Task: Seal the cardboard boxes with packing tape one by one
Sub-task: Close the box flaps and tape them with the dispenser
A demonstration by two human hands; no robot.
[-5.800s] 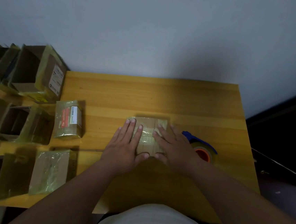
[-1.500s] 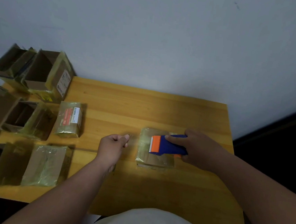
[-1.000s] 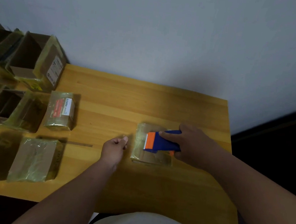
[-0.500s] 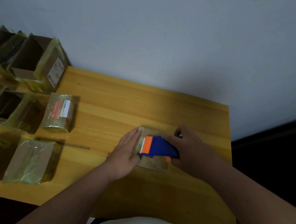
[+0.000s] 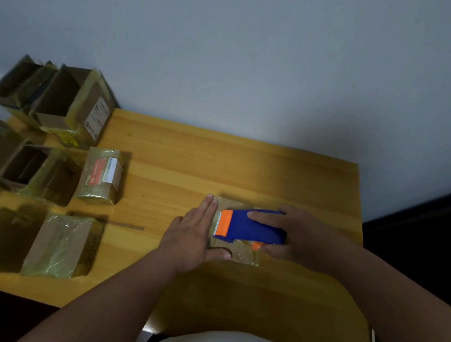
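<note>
Fingers of your left hand lie flat on the small box mid-table, while your right hand grips the tape dispenser on top; left of that box, several larger boxes look open and unsealed; two small wrapped boxes appear done.

yellow wooden table up against the wall | plain pale grey wall behind it | dark floor off right
</note>
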